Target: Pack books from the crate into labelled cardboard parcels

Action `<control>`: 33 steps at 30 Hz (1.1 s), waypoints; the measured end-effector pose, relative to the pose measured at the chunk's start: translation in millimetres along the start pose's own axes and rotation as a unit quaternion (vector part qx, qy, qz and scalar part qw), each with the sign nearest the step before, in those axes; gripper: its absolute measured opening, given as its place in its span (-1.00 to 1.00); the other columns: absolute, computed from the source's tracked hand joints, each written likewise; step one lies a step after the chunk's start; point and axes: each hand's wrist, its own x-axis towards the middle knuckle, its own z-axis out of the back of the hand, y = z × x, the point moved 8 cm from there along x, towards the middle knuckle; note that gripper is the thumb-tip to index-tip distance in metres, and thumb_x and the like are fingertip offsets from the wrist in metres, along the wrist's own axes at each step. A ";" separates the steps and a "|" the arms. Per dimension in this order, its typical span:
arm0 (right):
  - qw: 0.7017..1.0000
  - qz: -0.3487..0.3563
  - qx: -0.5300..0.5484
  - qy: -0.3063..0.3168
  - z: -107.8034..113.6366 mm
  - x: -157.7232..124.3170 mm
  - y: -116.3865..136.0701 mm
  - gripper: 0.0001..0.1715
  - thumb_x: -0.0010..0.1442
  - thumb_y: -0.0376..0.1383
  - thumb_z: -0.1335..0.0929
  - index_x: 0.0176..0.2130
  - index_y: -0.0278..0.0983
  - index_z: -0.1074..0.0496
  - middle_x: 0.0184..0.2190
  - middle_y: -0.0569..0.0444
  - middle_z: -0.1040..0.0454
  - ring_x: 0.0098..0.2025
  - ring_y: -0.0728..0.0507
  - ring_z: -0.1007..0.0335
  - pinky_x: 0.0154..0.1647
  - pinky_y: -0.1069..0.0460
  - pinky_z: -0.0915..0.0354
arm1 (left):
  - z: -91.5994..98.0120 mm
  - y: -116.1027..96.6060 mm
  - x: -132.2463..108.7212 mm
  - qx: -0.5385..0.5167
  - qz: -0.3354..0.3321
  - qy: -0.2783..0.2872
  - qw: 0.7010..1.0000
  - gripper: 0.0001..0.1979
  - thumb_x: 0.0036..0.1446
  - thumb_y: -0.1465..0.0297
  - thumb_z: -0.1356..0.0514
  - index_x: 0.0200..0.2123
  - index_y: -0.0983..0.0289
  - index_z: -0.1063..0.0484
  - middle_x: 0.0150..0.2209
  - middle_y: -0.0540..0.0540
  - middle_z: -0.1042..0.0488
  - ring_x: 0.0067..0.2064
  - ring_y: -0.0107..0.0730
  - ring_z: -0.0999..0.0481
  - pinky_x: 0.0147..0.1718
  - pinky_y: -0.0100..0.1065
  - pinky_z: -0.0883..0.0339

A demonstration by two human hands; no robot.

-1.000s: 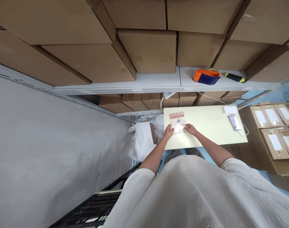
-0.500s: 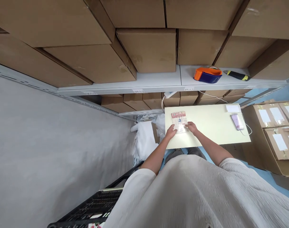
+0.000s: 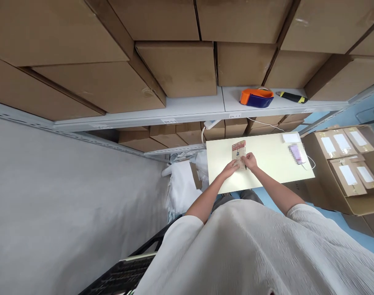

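Note:
Above the pale yellow tabletop (image 3: pixel 267 164), both hands hold a flat printed packet (image 3: pixel 238 149) with a red band along its top and a lighter lower part. My left hand (image 3: pixel 230 168) grips its lower left side, fingers closed on the edge. On the opposite side, my right hand (image 3: pixel 250 161) pinches the right edge with the thumb lying over the front. The packet is tilted, so its face looks narrow, and the fingers cover part of its lower half. Its print is too small to read.
Brown cartons (image 3: pixel 177 69) fill the shelf ahead, beside an orange-and-blue tape dispenser (image 3: pixel 256 98) and a black-yellow cutter (image 3: pixel 293 97). A white label stack (image 3: pixel 290 138) and a blurred purple object (image 3: pixel 296 153) lie at the table's right. An open carton (image 3: pixel 359 203) holds labelled boxes; a black crate (image 3: pixel 122 270) stands lower left.
The packet has turned from nearly flat-facing to a narrower, tilted angle. Both hands have moved right over the tabletop with it and closer together. The camera view has shifted slightly.

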 end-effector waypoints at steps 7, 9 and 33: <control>0.984 0.080 0.038 0.156 -56.1 -19.2 24.3 -0.61 0.33 0.09 -0.35 -0.13 -0.15 -0.46 -0.06 0.03 -0.64 -0.08 -0.20 -0.59 0.03 -0.11 -0.51 | 40.1 -15.2 -16.0 -0.100 0.044 -0.115 0.987 -0.47 0.38 0.02 -0.28 0.25 0.21 -0.51 0.16 0.27 -0.68 0.20 -0.06 -0.68 0.22 -0.08 -0.50; 0.978 0.080 -0.008 0.194 -72.1 -26.5 18.2 -0.63 0.32 0.03 -0.40 -0.06 -0.15 -0.54 0.07 -0.03 -0.66 0.08 -0.27 -0.61 0.20 -0.17 -0.49 | 57.8 -15.7 -23.4 -0.099 0.025 -0.139 0.985 -0.43 0.33 0.02 -0.35 0.25 0.21 -0.51 0.14 0.24 -0.69 0.21 -0.08 -0.67 0.22 -0.13 -0.50; 0.795 0.297 -0.412 0.333 -119.1 -62.1 -14.5 -0.06 0.21 -0.33 -0.42 0.49 -0.57 -0.28 0.64 -0.38 0.00 0.67 -0.52 0.13 0.67 -0.26 0.04 | 71.7 45.6 -58.6 0.380 0.075 0.007 0.922 -0.06 0.23 0.31 -0.28 0.61 0.21 -0.04 0.69 0.30 0.19 0.70 0.06 0.22 0.62 0.17 0.38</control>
